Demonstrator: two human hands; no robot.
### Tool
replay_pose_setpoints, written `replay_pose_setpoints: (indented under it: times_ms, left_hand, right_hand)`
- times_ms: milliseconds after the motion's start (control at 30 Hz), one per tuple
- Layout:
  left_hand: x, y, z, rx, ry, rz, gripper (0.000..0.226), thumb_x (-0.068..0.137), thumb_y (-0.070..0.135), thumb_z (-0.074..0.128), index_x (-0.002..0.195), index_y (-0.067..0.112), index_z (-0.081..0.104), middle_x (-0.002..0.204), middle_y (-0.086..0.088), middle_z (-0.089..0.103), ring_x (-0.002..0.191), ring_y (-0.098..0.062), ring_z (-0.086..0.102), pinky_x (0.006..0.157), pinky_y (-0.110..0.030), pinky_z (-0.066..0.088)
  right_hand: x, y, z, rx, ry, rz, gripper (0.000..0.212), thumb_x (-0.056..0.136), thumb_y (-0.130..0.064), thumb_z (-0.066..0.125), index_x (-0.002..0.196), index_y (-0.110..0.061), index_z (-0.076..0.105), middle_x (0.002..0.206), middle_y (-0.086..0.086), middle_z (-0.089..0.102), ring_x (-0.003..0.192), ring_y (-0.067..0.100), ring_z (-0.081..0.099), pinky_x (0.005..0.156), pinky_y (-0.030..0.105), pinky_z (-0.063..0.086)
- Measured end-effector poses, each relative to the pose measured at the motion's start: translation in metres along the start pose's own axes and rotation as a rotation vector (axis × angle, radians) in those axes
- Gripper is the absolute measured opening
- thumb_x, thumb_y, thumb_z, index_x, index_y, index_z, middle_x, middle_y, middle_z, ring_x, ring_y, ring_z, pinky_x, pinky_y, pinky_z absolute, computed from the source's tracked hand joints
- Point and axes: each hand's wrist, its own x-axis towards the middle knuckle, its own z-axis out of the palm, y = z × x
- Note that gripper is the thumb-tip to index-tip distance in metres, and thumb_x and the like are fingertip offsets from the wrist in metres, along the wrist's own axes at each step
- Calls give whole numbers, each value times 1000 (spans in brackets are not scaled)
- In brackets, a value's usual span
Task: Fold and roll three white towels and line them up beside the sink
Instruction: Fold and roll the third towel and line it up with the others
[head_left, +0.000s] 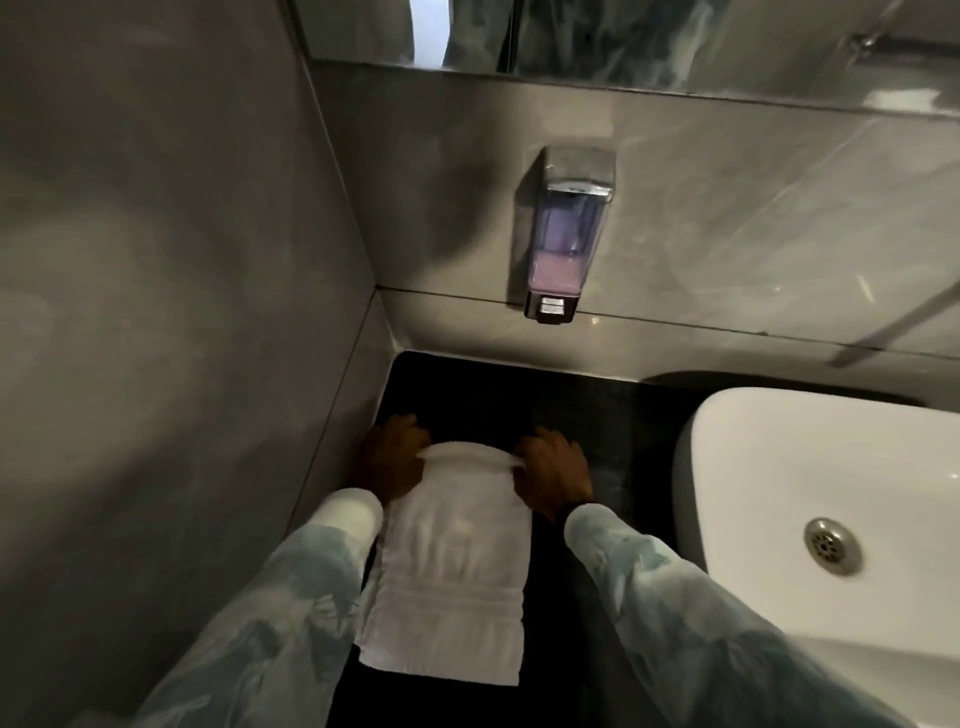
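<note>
A white towel (452, 561), folded into a long strip, lies on the dark countertop (613, 415) to the left of the white sink (810, 467). Its far end is curled into a small roll. My left hand (392, 460) grips the left side of that roll and my right hand (553, 470) grips its right side. The near end of the towel lies flat toward me, with a woven band across it. No other towel is in view.
A soap dispenser (563, 234) with pink liquid hangs on the grey back wall above the counter. A grey side wall (182, 312) bounds the counter on the left. The sink drain (831, 545) shows at right. A mirror edge (623, 52) runs along the top.
</note>
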Motion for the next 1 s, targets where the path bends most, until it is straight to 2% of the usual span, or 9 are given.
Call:
replay_pose_setpoints:
  times_ms: [167, 300, 367, 467, 567, 667, 800, 933, 1000]
  left_hand:
    - [-20, 22, -42, -61, -210, -138, 20, 65, 16, 75, 83, 22, 71, 102, -3, 65, 91, -22, 62, 79, -31, 53]
    - [-64, 81, -88, 136, -661, -155, 29, 70, 21, 80, 97, 11, 72, 80, -1, 65, 68, -14, 58, 55, -22, 47]
    - [-89, 116, -108, 203, -881, -188, 34, 78, 25, 76, 107, 8, 69, 82, -3, 64, 67, -13, 56, 60, -23, 49]
    - [-139, 186, -117, 211, -1021, -237, 23, 77, 26, 78, 97, 19, 69, 100, -3, 68, 77, -13, 59, 79, -30, 54]
    - [-165, 252, -115, 239, -1015, -245, 44, 63, 31, 86, 103, 20, 72, 121, -7, 65, 106, -22, 62, 100, -42, 50]
    - [-182, 331, -95, 257, -984, -163, 61, 50, 35, 90, 107, 23, 71, 123, -7, 63, 116, -26, 58, 100, -47, 49]
    - [-200, 442, -55, 225, -907, -12, 63, 44, 40, 91, 103, 25, 73, 117, -7, 68, 106, -23, 62, 98, -44, 51]
    - [-216, 535, -18, 67, -854, 140, 46, 62, 29, 87, 104, 19, 72, 95, 1, 66, 95, -17, 60, 86, -30, 56]
    - [-219, 580, 0, 11, -819, 200, 38, 66, 20, 86, 101, 18, 70, 91, 0, 65, 88, -16, 60, 81, -30, 56]
  right_hand:
    - [-39, 6, -22, 131, -25, 0, 28, 81, -33, 64, 108, -26, 63, 116, 6, 67, 109, 30, 60, 91, 38, 47]
    - [-99, 22, -46, 350, -93, 15, 26, 74, -32, 76, 99, -26, 71, 108, 3, 71, 102, 23, 66, 89, 32, 54]
    - [-130, 34, -57, 425, -171, -34, 25, 69, -28, 82, 92, -21, 74, 97, 0, 74, 93, 15, 68, 87, 27, 52]
    - [-205, 73, -79, 404, -289, -82, 22, 69, -24, 84, 89, -19, 76, 81, -3, 73, 74, 12, 66, 75, 20, 49]
    - [-273, 117, -104, 364, -410, -71, 30, 74, -25, 81, 102, -15, 73, 76, -4, 67, 60, 12, 59, 69, 23, 51]
    - [-344, 179, -128, 271, -464, 13, 38, 79, -32, 76, 112, -15, 68, 65, -7, 63, 57, 12, 54, 49, 13, 45]
    - [-420, 281, -134, 306, -387, 194, 43, 73, -37, 80, 111, -20, 70, 70, -4, 62, 64, 13, 56, 44, 16, 37]
    - [-485, 362, -133, 446, -246, 338, 35, 76, -17, 78, 110, -11, 70, 74, -2, 63, 56, 11, 52, 40, 11, 39]
    - [-514, 400, -132, 502, -139, 406, 31, 75, -11, 79, 105, -7, 72, 82, 3, 67, 54, 10, 53, 47, 13, 45]
